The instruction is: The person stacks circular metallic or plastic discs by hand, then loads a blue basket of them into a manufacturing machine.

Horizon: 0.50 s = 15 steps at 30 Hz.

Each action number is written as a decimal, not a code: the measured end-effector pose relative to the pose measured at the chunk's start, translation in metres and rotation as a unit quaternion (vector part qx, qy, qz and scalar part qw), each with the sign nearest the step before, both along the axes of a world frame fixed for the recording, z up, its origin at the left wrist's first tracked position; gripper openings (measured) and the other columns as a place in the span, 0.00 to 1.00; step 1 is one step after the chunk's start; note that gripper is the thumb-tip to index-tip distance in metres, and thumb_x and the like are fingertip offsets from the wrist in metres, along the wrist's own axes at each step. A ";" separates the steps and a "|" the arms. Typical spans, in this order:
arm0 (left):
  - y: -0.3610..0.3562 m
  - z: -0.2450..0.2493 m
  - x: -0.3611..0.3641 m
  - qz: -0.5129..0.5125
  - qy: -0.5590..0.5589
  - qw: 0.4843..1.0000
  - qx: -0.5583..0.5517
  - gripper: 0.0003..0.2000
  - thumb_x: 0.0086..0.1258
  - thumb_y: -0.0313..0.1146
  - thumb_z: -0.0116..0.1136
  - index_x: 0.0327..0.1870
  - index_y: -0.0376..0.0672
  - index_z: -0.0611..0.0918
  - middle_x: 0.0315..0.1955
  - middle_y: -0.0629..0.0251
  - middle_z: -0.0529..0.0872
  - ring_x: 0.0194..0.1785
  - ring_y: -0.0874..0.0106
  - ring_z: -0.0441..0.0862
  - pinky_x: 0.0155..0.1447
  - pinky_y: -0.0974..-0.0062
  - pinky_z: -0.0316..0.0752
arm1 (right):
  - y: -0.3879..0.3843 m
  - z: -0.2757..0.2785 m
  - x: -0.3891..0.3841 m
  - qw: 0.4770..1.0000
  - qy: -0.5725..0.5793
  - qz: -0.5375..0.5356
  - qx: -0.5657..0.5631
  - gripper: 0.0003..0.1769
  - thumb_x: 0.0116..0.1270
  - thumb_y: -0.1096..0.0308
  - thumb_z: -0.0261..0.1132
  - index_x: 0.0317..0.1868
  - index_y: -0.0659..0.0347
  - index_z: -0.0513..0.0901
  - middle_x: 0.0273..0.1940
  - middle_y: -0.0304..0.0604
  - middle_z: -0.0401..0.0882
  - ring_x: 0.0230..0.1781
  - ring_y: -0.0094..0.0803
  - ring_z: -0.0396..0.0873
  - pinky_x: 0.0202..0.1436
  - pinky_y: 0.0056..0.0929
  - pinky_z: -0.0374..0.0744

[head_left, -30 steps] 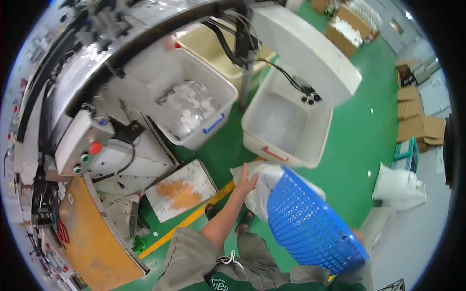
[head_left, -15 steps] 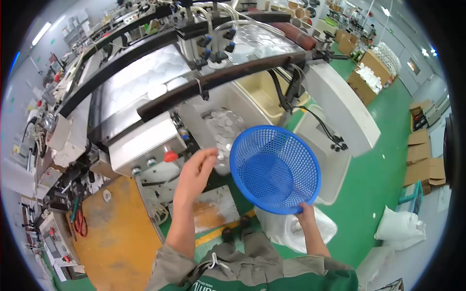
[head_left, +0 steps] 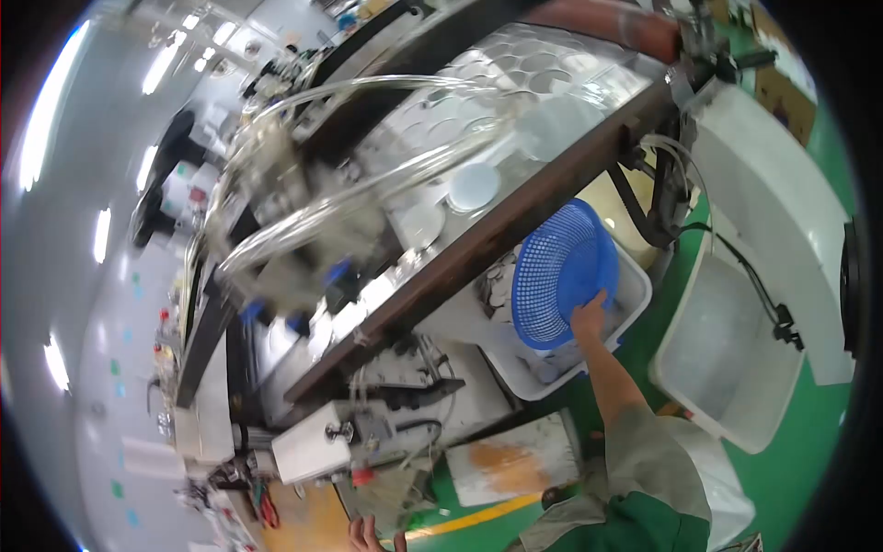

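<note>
A blue mesh basket (head_left: 587,262) is tilted over a pale bin (head_left: 635,317) of round discs (head_left: 499,290). My right hand (head_left: 589,317) grips the basket's near side, with the fingers wrapped at its edge. Low in the view, close to the bottom edge, my left hand (head_left: 370,535) shows only its fingers, which are apart and hold nothing. It is beside the machine's front corner, below a red knob (head_left: 362,477).
A machine with a dark rail (head_left: 497,248) and blurred clear hoses (head_left: 340,198) fills the upper middle. On the right are an off-white bin (head_left: 727,340) and a white machine cover (head_left: 782,175). A stained board (head_left: 515,465) lies on the floor.
The view has turned and moved toward the machine. The basket has gone from beside the disc bin to over it, tilted. My left hand is now low at the frame's edge.
</note>
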State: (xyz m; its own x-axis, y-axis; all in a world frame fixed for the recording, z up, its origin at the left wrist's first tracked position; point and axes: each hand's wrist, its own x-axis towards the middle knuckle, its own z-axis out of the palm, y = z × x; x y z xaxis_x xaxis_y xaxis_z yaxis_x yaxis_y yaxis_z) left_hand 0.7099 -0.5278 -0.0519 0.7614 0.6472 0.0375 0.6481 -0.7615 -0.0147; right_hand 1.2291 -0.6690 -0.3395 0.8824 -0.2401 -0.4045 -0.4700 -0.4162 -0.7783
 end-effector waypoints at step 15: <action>0.056 -0.049 -0.002 -0.080 0.094 0.981 0.149 0.33 0.53 0.44 0.62 0.64 0.48 0.68 0.62 0.54 0.64 0.65 0.51 0.60 0.61 0.49 0.59 | 0.119 -0.217 0.057 0.962 0.137 -0.029 0.235 0.41 0.62 0.70 0.56 0.71 0.62 0.41 0.56 0.62 0.71 0.54 0.52 0.74 0.58 0.38 0.71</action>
State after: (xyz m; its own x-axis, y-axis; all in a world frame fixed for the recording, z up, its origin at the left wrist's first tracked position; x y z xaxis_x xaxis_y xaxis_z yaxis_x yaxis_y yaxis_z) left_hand 0.7076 -0.4719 -0.1008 0.8644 0.4997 0.0561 0.4844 -0.7975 -0.3597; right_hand 1.2859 -0.5501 -0.5570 0.7175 -0.0192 -0.6963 -0.6965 -0.0152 -0.7174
